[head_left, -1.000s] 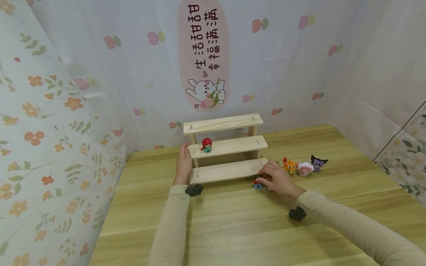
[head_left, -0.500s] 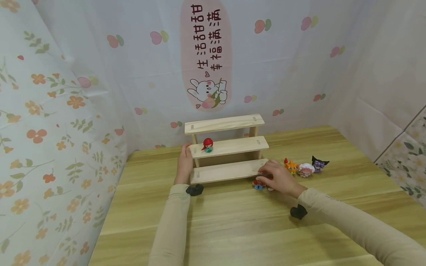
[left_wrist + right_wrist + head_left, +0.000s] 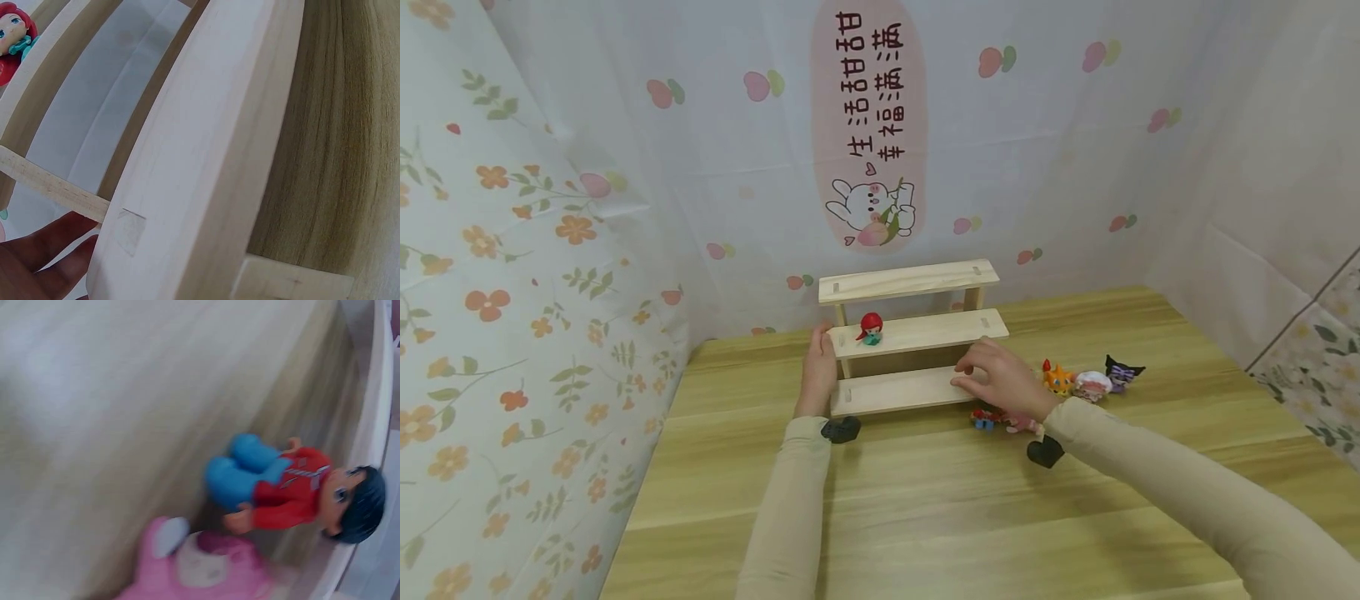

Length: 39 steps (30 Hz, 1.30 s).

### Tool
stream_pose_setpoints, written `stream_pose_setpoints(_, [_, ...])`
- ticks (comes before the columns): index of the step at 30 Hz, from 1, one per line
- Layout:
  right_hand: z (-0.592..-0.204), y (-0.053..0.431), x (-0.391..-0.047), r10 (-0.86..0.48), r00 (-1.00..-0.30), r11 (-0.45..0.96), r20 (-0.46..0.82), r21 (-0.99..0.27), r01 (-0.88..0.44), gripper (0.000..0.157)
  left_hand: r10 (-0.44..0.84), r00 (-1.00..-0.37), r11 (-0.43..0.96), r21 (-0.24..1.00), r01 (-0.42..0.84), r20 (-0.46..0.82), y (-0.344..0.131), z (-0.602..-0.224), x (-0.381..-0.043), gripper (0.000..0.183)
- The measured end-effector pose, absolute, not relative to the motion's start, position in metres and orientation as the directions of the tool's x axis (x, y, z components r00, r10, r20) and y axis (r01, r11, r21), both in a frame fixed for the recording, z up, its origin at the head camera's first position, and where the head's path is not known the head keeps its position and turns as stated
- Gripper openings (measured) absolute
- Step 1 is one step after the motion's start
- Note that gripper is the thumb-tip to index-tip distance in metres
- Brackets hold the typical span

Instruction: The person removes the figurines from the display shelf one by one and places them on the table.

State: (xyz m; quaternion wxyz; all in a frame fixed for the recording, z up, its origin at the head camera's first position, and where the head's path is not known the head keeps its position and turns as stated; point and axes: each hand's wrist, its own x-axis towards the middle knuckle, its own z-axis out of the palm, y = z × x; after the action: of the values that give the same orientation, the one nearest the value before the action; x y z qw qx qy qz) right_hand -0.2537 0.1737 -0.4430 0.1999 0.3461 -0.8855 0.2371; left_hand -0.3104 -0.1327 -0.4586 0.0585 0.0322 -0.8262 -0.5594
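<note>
A three-tier wooden display shelf (image 3: 917,333) stands toward the back of the table. My left hand (image 3: 817,375) holds its left side, with fingers (image 3: 59,240) at the side support in the left wrist view. My right hand (image 3: 1003,379) is over the right end of the bottom tier, fingers bent and thumb close to them; I cannot tell whether something is between them. A red-haired mermaid figure (image 3: 871,328) sits on the middle tier. Below the right hand, a boy figure (image 3: 294,484) in red top and blue trousers lies beside a pink bear figure (image 3: 206,565).
Right of the right hand, an orange figure (image 3: 1059,380), a white-and-pink figure (image 3: 1093,385) and a black-and-purple figure (image 3: 1123,372) are grouped on the wooden table (image 3: 925,508). A printed curtain (image 3: 737,208) hangs close behind the shelf.
My right hand has moved up and left from beside the boy figure to over the bottom tier, uncovering the pink bear. My left hand keeps its place on the shelf.
</note>
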Motion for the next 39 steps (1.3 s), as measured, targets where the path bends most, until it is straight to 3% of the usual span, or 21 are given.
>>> stream_pose_setpoints(6, [-0.436,0.160,-0.270,-0.551,-0.594,0.575,0.586,-0.249,-0.779,0.008,-0.127,-0.990,0.369,0.929,0.007,0.058,-0.133,-0.459,-0.310,0.041])
stream_pose_setpoints(15, [-0.427,0.144,-0.287,-0.542,-0.651,0.602,0.531,-0.295,-0.742,0.007,-0.143,-0.988,0.370,0.929,0.005,0.063,-0.134,-0.459,-0.309,0.040])
stream_pose_setpoints(27, [-0.406,0.121,-0.315,-0.540,-0.583,0.593,0.607,-0.217,-0.776,0.013,-0.140,-0.988,0.367,0.930,0.008,0.064,-0.133,-0.458,-0.311,0.040])
stream_pose_setpoints(39, [-0.406,0.099,-0.330,-0.504,-0.676,0.639,0.538,-0.294,-0.710,0.024,-0.146,-0.987,0.357,0.934,0.013,0.069,-0.133,-0.461,-0.313,0.039])
